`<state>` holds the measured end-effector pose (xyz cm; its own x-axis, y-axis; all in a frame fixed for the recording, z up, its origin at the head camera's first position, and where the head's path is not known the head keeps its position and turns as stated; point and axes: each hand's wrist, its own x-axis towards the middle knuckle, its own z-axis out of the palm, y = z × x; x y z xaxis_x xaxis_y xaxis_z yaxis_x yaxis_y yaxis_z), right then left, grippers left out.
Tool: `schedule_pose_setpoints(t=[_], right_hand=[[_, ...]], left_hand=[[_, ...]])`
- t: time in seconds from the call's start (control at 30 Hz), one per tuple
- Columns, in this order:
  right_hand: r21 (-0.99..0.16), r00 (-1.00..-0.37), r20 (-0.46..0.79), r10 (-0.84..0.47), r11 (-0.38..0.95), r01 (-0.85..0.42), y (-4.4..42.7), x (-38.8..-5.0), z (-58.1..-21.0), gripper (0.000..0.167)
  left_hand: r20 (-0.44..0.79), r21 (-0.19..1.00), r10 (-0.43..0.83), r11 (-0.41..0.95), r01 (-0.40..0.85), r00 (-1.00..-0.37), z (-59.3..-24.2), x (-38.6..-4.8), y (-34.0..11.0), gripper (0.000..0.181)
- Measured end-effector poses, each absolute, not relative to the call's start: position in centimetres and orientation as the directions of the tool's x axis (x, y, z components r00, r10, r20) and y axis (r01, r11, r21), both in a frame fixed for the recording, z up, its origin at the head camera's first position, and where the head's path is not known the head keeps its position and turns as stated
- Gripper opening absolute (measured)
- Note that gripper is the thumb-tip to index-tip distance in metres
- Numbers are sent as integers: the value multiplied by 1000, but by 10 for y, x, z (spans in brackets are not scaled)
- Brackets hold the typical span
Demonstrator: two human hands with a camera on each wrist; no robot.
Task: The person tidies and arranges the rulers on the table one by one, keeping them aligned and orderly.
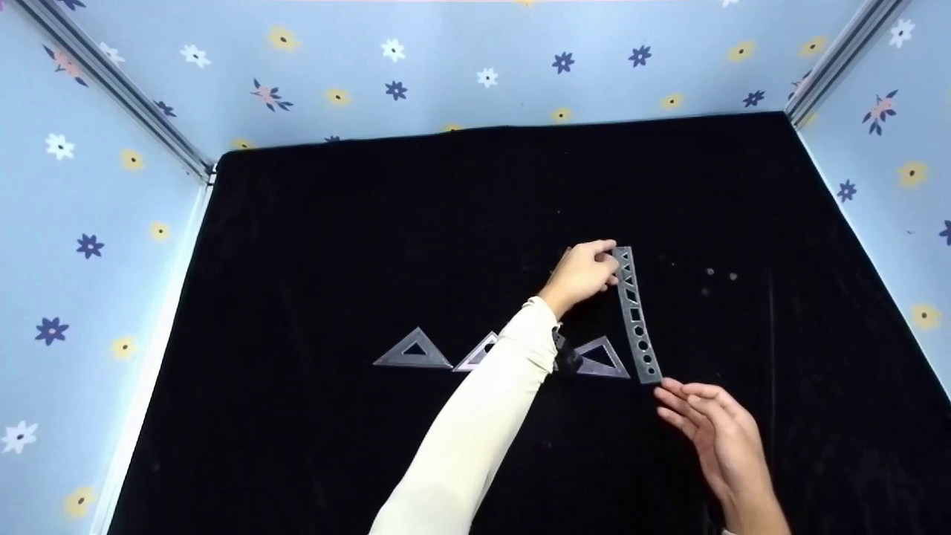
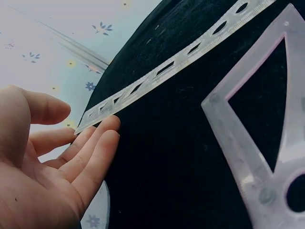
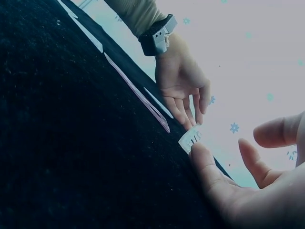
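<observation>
A clear stencil ruler (image 1: 636, 327) with a row of cut-out shapes lies lengthwise away from me on the black cloth. At its far end, my left hand (image 1: 583, 273) touches the edge with its fingertips; the thumb stands apart from the ruler in the left wrist view. My right hand (image 1: 721, 435) touches the near end with relaxed fingers, its thumb apart too. Left of the ruler lie clear set squares: one (image 1: 413, 349) furthest left, a pinkish one (image 1: 475, 353) partly under my left sleeve, and another (image 1: 603, 358) close to the ruler.
Black cloth (image 1: 297, 245) covers the table. Flowered light-blue walls (image 1: 475, 67) stand at the back and both sides. A dark wrist device (image 3: 157, 36) is on the left wrist. Small pale specks (image 1: 710, 272) lie right of the ruler.
</observation>
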<state>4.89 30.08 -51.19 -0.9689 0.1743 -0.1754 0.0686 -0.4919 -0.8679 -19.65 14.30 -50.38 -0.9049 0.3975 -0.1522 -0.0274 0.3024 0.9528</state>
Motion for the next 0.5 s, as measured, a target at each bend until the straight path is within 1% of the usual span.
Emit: schedule_pose_setpoints(t=[0.2,0.5], right_hand=[[-867,-973,-162,165,-495,60,303,49,-512,18],[-860,-973,-159,167,-508,54,304,48,-512,19]], left_hand=[[-160,950,402,311,-30,-902,-505,-199,145,45],[-191,963,407,256,-90,-893,-507,-200,149,41]])
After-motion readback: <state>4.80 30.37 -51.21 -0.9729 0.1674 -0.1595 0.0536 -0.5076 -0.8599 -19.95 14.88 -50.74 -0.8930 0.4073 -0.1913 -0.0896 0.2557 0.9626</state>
